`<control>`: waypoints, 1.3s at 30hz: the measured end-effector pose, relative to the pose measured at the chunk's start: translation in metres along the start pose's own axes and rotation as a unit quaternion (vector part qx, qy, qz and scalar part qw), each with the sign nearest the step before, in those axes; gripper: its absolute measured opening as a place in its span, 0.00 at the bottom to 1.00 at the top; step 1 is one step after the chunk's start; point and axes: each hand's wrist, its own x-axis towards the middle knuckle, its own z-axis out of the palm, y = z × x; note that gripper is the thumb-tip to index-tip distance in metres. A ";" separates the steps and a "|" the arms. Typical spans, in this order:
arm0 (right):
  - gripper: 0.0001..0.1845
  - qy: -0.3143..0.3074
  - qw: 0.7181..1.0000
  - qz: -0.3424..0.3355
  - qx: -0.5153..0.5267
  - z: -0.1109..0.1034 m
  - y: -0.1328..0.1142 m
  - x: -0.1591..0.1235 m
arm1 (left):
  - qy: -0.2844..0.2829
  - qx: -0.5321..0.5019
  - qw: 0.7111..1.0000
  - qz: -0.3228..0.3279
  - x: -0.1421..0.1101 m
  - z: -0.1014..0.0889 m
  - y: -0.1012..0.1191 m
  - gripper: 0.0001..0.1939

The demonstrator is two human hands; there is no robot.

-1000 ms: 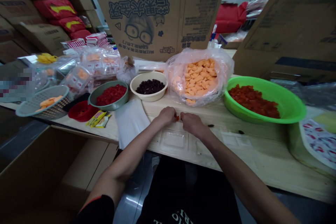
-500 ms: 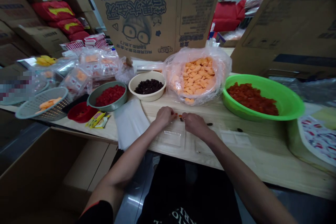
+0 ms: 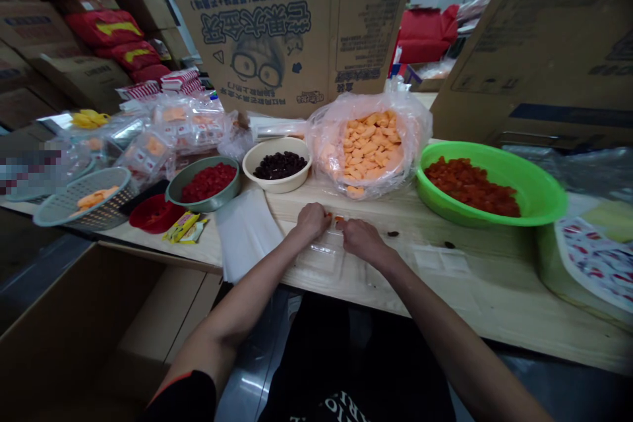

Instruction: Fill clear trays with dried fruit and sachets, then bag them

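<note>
My left hand (image 3: 311,222) is closed at the far edge of a clear plastic tray (image 3: 324,254), its fingertips pinched together with a speck of orange-red at them. Close beside it on the right, my right hand (image 3: 364,239) is also closed, fingers curled over the tray's far right side. A small orange-red piece (image 3: 339,219) shows at its fingertips. What either hand grips is too small or hidden to make out. Right of my right hand lie a small dark piece (image 3: 393,234) and another clear plastic tray (image 3: 442,260).
Behind the hands stand a cream bowl (image 3: 250,178) of dark pieces and a plastic bag (image 3: 329,161) of orange pieces. A green basin (image 3: 548,204) is to the right. Leftward are white sheets (image 3: 250,234), a grey-green bowl (image 3: 212,201), a red bowl (image 3: 148,221) and a grey basket (image 3: 106,211).
My right hand has come down and slightly left over the tray, showing more of the orange-red piece at its fingertips. My left hand stays near the same spot, and the view has shifted slightly.
</note>
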 end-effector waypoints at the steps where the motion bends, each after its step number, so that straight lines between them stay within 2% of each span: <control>1: 0.23 0.000 1.000 0.001 -0.001 0.001 0.000 0.000 | 0.000 0.003 1.000 -0.003 0.001 0.001 0.000 0.15; 6: 0.25 0.000 1.000 0.004 0.002 0.004 0.000 0.003 | -0.034 0.000 0.999 0.016 0.007 -0.001 -0.007 0.12; 11: 0.24 0.010 1.000 -0.005 0.013 0.001 0.001 0.002 | -0.067 -0.003 0.996 0.064 0.012 -0.014 -0.019 0.11; 13: 0.24 0.032 0.999 -0.012 0.032 -0.004 0.007 0.002 | -0.067 -0.004 0.995 0.070 0.013 -0.020 -0.021 0.10; 18: 0.22 0.151 0.972 0.045 0.174 -0.021 0.043 0.000 | -0.013 0.005 0.998 0.064 0.014 -0.023 -0.015 0.14; 21: 0.21 0.173 0.953 0.090 0.231 -0.027 0.071 -0.007 | -0.011 0.009 0.996 0.090 0.012 -0.016 -0.012 0.11; 24: 0.21 0.174 0.946 0.103 0.254 -0.027 0.089 -0.016 | -0.008 0.004 0.994 0.113 0.007 -0.011 -0.009 0.12; 27: 0.20 0.144 0.947 0.094 0.272 -0.024 0.093 -0.017 | 0.006 -0.017 0.993 0.119 0.002 -0.007 0.001 0.11; 33: 0.16 0.078 0.941 0.063 0.324 -0.015 0.085 -0.001 | 0.010 -0.098 0.985 0.139 0.009 0.001 0.045 0.15; 35: 0.16 0.081 0.929 0.082 0.353 -0.013 0.087 0.000 | 0.009 -0.124 0.983 0.138 0.015 0.004 0.056 0.13; 39: 0.17 0.120 0.887 0.149 0.421 -0.016 0.097 -0.009 | 0.010 -0.152 0.978 0.144 0.020 0.012 0.066 0.10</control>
